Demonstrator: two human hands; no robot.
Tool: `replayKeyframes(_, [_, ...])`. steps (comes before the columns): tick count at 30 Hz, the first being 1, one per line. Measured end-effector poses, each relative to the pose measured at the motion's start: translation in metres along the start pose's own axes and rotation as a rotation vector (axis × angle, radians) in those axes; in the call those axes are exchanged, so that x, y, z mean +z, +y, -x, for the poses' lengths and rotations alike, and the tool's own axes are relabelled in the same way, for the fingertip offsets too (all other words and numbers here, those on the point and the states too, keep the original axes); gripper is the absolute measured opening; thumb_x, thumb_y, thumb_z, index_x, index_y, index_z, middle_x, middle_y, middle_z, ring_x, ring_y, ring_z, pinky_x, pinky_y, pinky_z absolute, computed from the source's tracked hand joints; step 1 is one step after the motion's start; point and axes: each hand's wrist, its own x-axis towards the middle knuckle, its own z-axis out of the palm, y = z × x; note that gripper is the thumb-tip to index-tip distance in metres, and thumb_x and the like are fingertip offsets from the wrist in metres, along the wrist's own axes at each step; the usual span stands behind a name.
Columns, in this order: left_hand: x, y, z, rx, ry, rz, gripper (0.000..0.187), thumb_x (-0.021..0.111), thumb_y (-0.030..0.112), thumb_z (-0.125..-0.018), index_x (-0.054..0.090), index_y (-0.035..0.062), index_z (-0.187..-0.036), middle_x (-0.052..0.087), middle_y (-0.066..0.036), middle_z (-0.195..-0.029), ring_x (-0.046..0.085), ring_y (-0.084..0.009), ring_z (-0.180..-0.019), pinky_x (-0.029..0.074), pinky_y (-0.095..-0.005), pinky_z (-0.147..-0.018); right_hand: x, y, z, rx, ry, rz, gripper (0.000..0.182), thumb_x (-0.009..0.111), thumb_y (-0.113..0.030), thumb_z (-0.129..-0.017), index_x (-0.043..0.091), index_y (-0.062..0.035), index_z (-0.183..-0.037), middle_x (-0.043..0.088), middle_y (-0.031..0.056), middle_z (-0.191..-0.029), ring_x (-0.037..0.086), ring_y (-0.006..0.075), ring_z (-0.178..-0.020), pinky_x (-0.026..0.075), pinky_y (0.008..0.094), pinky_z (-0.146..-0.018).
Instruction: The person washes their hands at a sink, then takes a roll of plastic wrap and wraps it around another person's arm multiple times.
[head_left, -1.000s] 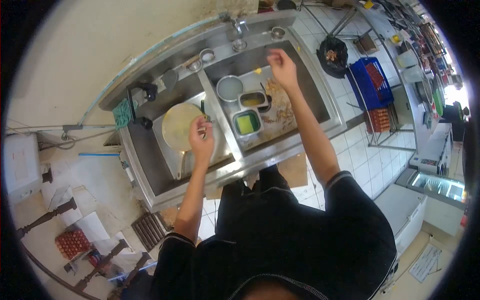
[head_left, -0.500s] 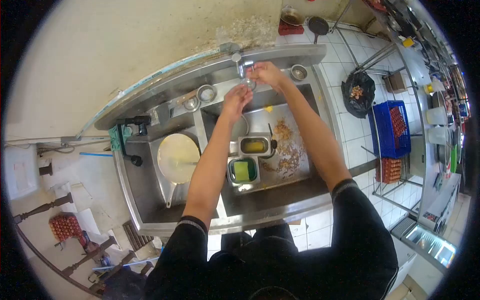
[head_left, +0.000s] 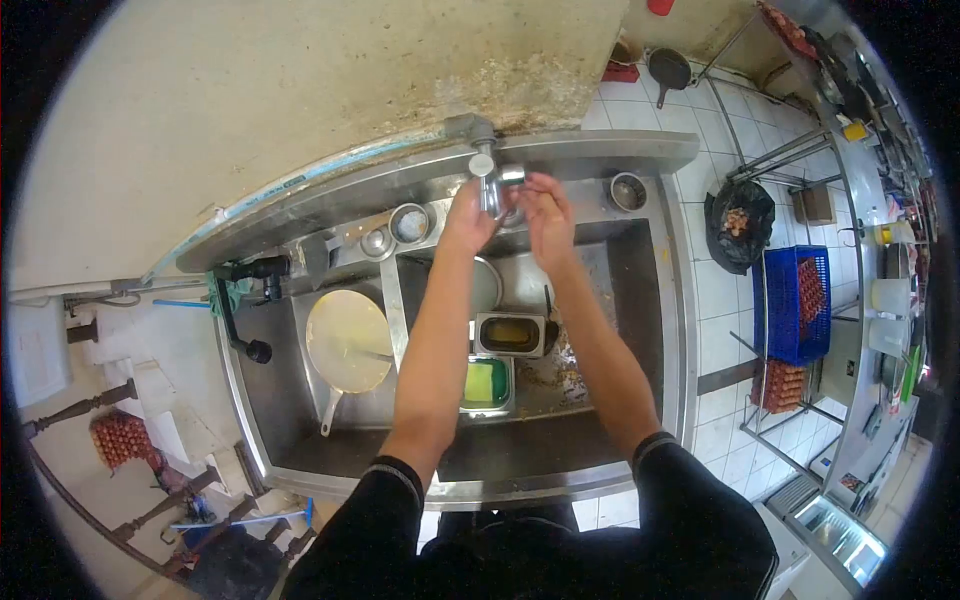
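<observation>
Both my hands are up at the metal tap (head_left: 483, 168) on the sink's back ledge. My left hand (head_left: 467, 222) is closed beside the spout, fingers bent against something small and shiny that I cannot make out. Just right of it, my right hand (head_left: 548, 220) is held with loosely bent fingers apart, fingertips near the tap's shiny end. Below my forearms, a rectangular metal container (head_left: 510, 334) with yellowish liquid stands in the right basin. In front of it, another container holds a green and yellow sponge (head_left: 480, 382). A round pot partly shows behind my left forearm.
A pale round pan (head_left: 348, 340) with a handle lies in the left basin (head_left: 275, 410). Small metal bowls (head_left: 409, 223) and another bowl (head_left: 628, 192) stand on the ledge. Food scraps lie in the right basin. Right of the sink are a black bag (head_left: 738, 225) and blue crate (head_left: 797, 305).
My right hand has come lower and turned, now beside the tap with its fingers loosened. My left hand has moved in close to the spout. The camera view has shifted.
</observation>
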Motion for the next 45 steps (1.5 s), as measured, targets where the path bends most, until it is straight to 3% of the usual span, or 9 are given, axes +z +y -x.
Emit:
replayKeyframes(4, [-0.016, -0.012, 0.008, 0.575, 0.059, -0.177, 0.023, 0.052, 0.021, -0.096, 0.059, 0.0013, -0.107, 0.065, -0.007, -0.094, 0.062, -0.0159, -0.086, 0.05, -0.0319, -0.071, 0.005, 0.028, -0.015, 0.201, -0.057, -0.175, 0.028, 0.049, -0.018, -0.098, 0.054, 0.0016, -0.117, 0.061, 0.0143, -0.106, 0.059, 0.0265, -0.103, 0.048, 0.0377, -0.095])
replayKeyframes(5, [-0.011, -0.019, 0.017, 0.588, 0.329, -0.191, 0.023, 0.05, 0.022, -0.098, 0.058, 0.0043, -0.111, 0.063, -0.004, -0.096, 0.058, -0.0134, -0.088, 0.048, -0.031, -0.074, 0.0, 0.039, -0.029, 0.28, -0.042, -0.101, 0.035, 0.041, -0.022, -0.099, 0.053, 0.0037, -0.119, 0.06, 0.0173, -0.112, 0.059, 0.0287, -0.106, 0.049, 0.0404, -0.093])
replayKeyframes(17, [-0.011, -0.047, 0.025, -0.101, -0.241, 0.521, 0.039, 0.04, 0.039, -0.098, 0.056, 0.006, -0.111, 0.061, -0.016, -0.107, 0.061, -0.0297, -0.096, 0.049, -0.0466, -0.087, 0.02, 0.077, -0.07, 0.832, -0.56, -0.314, 0.028, 0.046, -0.016, -0.095, 0.059, 0.0034, -0.109, 0.062, 0.02, -0.114, 0.058, 0.0284, -0.109, 0.047, 0.0371, -0.097])
replayKeyframes(23, [-0.059, -0.04, -0.023, 0.048, -0.385, 0.226, 0.04, 0.041, 0.041, -0.099, 0.061, 0.0065, -0.104, 0.065, -0.01, -0.099, 0.061, -0.0295, -0.1, 0.049, -0.0449, -0.091, -0.024, 0.062, -0.046, 0.521, -0.405, -0.245, 0.028, 0.046, -0.015, -0.094, 0.06, 0.003, -0.111, 0.065, 0.0165, -0.111, 0.059, 0.0246, -0.105, 0.049, 0.0359, -0.091])
replayKeyframes(26, [0.001, -0.031, 0.001, 0.06, 0.219, 0.02, 0.04, 0.043, 0.037, -0.098, 0.059, 0.0001, -0.102, 0.066, -0.017, -0.095, 0.065, -0.0264, -0.087, 0.054, -0.0406, -0.08, -0.025, 0.05, -0.011, 0.222, -0.159, -0.063, 0.025, 0.052, -0.016, -0.093, 0.058, -0.0006, -0.111, 0.063, 0.0113, -0.113, 0.059, 0.0204, -0.101, 0.048, 0.0341, -0.09])
replayKeyframes(32, [-0.005, -0.017, 0.0, 0.289, -0.009, -1.092, 0.023, 0.05, 0.017, -0.096, 0.06, -0.0041, -0.1, 0.068, -0.017, -0.097, 0.067, -0.0223, -0.085, 0.056, -0.0343, -0.073, 0.001, 0.052, 0.034, 0.225, 0.245, -0.224, 0.026, 0.057, -0.024, -0.095, 0.056, -0.0099, -0.116, 0.06, 0.0035, -0.109, 0.056, 0.0182, -0.104, 0.045, 0.0362, -0.091])
replayKeyframes(38, [0.001, -0.023, -0.015, 0.155, -0.375, -0.406, 0.015, 0.053, 0.005, -0.091, 0.059, -0.0048, -0.101, 0.064, -0.014, -0.108, 0.063, -0.0195, -0.095, 0.053, -0.0344, -0.078, 0.019, 0.039, 0.014, 0.439, 0.082, -0.441, 0.032, 0.057, -0.031, -0.093, 0.054, -0.0145, -0.12, 0.059, 0.0017, -0.111, 0.055, 0.022, -0.104, 0.044, 0.038, -0.095])
replayKeyframes(43, [-0.048, -0.054, -0.036, -0.082, -0.249, 0.466, 0.024, 0.045, 0.017, -0.097, 0.058, 0.0002, -0.109, 0.063, -0.012, -0.105, 0.061, -0.0248, -0.095, 0.048, -0.0386, -0.086, 0.008, 0.061, -0.012, 0.063, 0.104, -0.353, 0.028, 0.06, -0.026, -0.089, 0.059, -0.0106, -0.112, 0.063, 0.0038, -0.107, 0.058, 0.0226, -0.095, 0.05, 0.0409, -0.086])
replayKeyframes(45, [-0.055, -0.051, -0.035, -0.019, -0.101, 0.511, 0.022, 0.044, 0.016, -0.097, 0.057, 0.002, -0.108, 0.061, -0.011, -0.102, 0.06, -0.0243, -0.093, 0.048, -0.0391, -0.086, -0.012, 0.059, -0.03, 0.387, -0.193, -0.28, 0.024, 0.059, -0.022, -0.089, 0.062, -0.0091, -0.109, 0.065, 0.0056, -0.103, 0.06, 0.0215, -0.09, 0.051, 0.0382, -0.082])
